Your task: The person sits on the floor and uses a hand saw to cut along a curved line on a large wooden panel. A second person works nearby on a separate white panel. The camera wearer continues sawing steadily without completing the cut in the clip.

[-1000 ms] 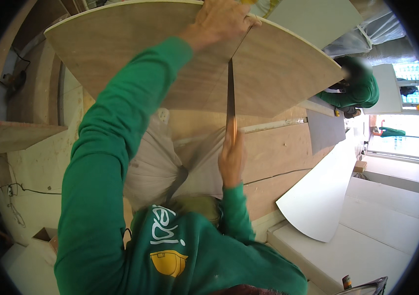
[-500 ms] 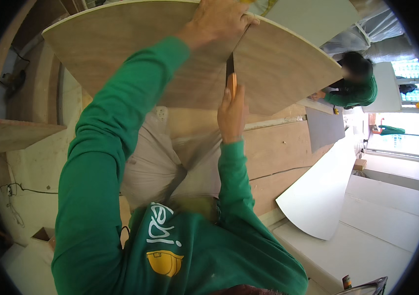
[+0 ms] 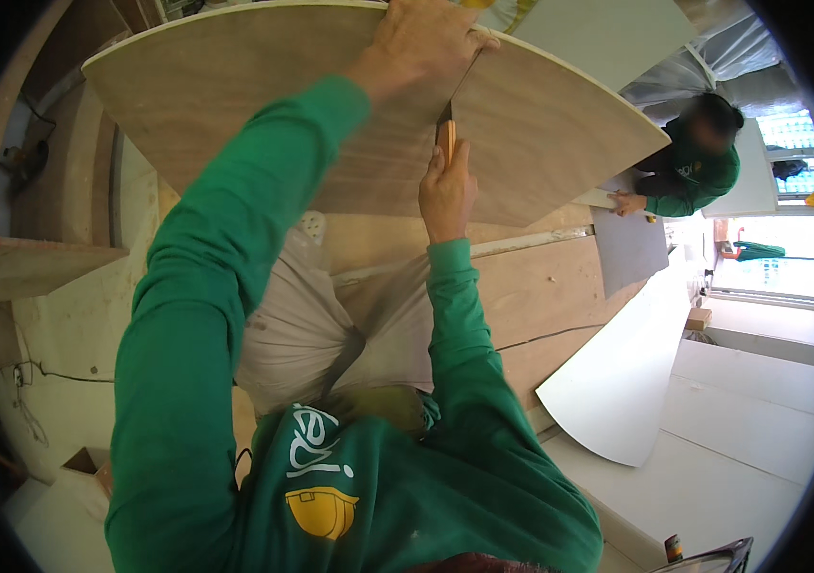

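A large plywood panel (image 3: 235,105) with a curved far edge stands tilted in front of me. My left hand (image 3: 423,43) is closed over its far edge, near the middle, with the fingertips partly hidden. In my right hand (image 3: 448,196) is a handsaw (image 3: 447,141) with a light wooden-looking handle, its fingers wrapped round the lower part. The dark blade stands at a straight slit in the panel, which runs on up to the far edge beside my left hand. How deep the blade sits cannot be seen.
A co-worker (image 3: 703,162) in green bends over a board at the right. A white curved panel (image 3: 617,372) and a grey sheet (image 3: 631,250) lie to my right. Wooden box frames (image 3: 53,181) stand at the left. A black cable (image 3: 560,334) crosses the boards.
My right hand has moved up and away from me with the handsaw, so less blade shows. My left hand stays on the edge. The co-worker has shifted slightly right.
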Motion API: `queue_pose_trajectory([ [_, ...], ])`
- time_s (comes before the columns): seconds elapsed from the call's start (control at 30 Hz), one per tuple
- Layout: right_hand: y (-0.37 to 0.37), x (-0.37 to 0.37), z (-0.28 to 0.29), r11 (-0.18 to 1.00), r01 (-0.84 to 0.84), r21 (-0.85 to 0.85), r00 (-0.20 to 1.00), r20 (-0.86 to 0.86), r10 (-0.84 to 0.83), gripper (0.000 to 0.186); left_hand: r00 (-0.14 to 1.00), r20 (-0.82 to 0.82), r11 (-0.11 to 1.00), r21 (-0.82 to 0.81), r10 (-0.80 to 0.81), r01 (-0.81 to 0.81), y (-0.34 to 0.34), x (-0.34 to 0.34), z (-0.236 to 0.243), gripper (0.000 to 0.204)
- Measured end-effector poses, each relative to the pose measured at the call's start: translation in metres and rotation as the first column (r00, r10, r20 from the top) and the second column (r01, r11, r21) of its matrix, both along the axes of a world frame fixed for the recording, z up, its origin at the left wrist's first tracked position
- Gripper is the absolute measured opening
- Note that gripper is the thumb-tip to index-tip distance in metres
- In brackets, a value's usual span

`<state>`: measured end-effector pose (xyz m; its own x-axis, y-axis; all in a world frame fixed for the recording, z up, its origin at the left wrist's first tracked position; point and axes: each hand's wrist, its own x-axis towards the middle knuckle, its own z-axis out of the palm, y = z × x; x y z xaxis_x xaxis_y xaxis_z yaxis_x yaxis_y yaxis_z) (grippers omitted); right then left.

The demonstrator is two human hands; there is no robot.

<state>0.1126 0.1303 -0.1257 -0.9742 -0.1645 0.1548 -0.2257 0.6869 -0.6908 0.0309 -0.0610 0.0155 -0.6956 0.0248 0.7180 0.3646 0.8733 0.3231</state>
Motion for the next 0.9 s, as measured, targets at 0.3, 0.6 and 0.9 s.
queue_pose_trajectory([
  [0.3,0.102,0.170,0.008,0.998,-0.042,-0.051,0.990,0.131,0.048,0.040,0.998,-0.053,1.000,0.015,0.018,-0.017,-0.009,-0.004,-0.009,0.043],
  [0.6,0.002,-0.004,-0.008,1.000,0.001,-0.003,1.000,-0.014,-0.001,0.032,0.998,-0.059,0.999,0.028,-0.024,0.026,0.004,0.000,-0.007,0.041],
  [0.9,0.097,0.156,0.004,0.999,-0.036,-0.025,0.998,0.056,0.038,0.034,1.000,0.008,0.999,0.052,0.002,-0.003,-0.009,-0.003,-0.003,0.042],
])
